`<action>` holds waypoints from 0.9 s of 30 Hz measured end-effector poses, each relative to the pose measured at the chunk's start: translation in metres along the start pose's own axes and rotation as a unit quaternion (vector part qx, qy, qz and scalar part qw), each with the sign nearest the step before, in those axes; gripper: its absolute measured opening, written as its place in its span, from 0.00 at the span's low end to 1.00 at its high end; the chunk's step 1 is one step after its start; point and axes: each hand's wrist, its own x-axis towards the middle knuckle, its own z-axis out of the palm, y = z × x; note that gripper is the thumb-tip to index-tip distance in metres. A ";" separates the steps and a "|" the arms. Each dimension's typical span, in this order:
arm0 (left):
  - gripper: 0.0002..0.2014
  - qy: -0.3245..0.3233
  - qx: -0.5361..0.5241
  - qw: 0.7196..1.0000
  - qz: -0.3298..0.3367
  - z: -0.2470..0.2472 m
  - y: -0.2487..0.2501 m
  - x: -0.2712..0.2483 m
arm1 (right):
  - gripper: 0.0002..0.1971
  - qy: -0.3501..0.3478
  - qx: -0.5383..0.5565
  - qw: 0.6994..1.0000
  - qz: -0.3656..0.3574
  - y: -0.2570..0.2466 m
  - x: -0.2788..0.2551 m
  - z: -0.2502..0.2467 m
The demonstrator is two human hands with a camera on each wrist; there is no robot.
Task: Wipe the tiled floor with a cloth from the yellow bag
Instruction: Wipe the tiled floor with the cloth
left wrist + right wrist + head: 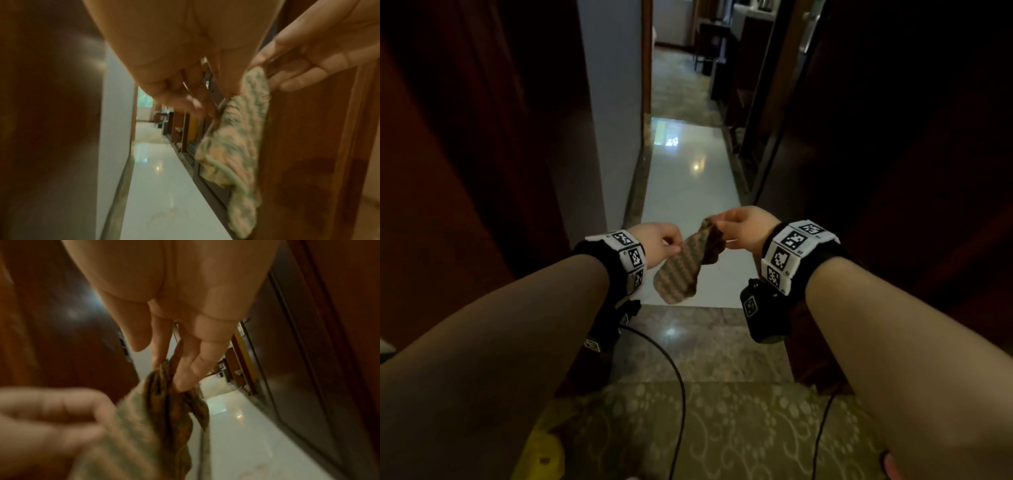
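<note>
A person stands in a dim, narrow hallway, both forearms stretched forward, holding a small striped cloth [690, 262] in the air between the hands, above a glossy pale tiled floor [688, 192]. The left hand [659, 241] pinches one upper edge of the cloth between thumb and fingers [197, 105]; the right hand [744, 228] pinches the opposite, bunched end between its fingers [185, 378]. The rest of the cloth hangs down in loose folds, so it looks soft, limp and light, with a fuzzy weave that should not slip from a pinch. It would probably handle best gathered into a pad under a flat palm, or held by two corners to spread it. A bit of yellow bag [541, 452] shows at the bottom edge, near the person's feet. Dark wooden panels line both sides.
</note>
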 end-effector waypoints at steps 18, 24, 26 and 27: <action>0.26 -0.009 0.132 0.991 0.009 -0.018 0.032 0.251 | 0.27 0.032 -0.191 0.979 0.061 0.054 0.226 -0.112; 0.09 0.022 0.172 0.983 -0.053 -0.035 0.033 0.321 | 0.25 -0.012 -0.206 0.978 0.014 0.057 0.296 -0.154; 0.11 0.012 0.178 0.981 -0.070 -0.038 0.031 0.340 | 0.13 -0.033 -0.221 0.974 0.023 0.061 0.319 -0.164; 0.12 0.000 0.189 0.979 -0.079 -0.038 0.028 0.348 | 0.06 -0.041 -0.227 0.973 0.028 0.062 0.328 -0.167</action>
